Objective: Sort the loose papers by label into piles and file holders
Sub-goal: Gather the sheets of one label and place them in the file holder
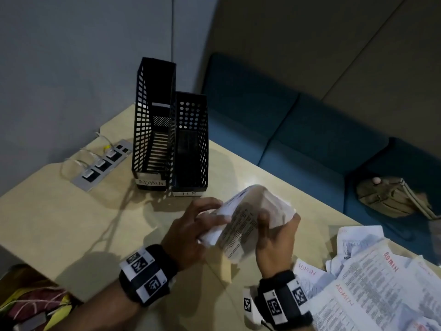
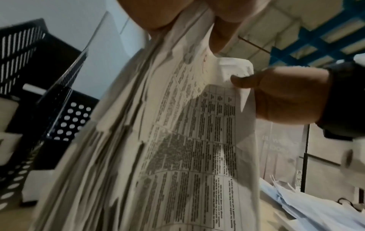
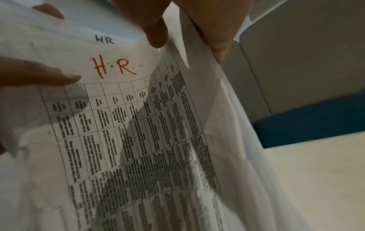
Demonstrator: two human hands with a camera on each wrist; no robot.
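Both hands hold one bent stack of printed papers (image 1: 248,218) above the table, just in front of the holders. My left hand (image 1: 202,225) grips the stack's left side (image 2: 158,140); my right hand (image 1: 274,237) pinches its right side, thumb on the printed face. In the right wrist view the top sheet (image 3: 118,125) carries a table and "H.R" in red. Two black mesh file holders stand behind: the taller one (image 1: 152,125) labelled ADMIN, the shorter one (image 1: 191,144) labelled HR. A loose pile of sheets marked ADMIN in red (image 1: 372,283) lies at the right.
A power strip (image 1: 102,163) with plugged cables lies left of the holders near the wall. A blue sofa (image 1: 298,134) runs along the table's far edge, with a tan bag (image 1: 393,199) on it. Coloured items (image 1: 31,304) sit below the table's left corner.
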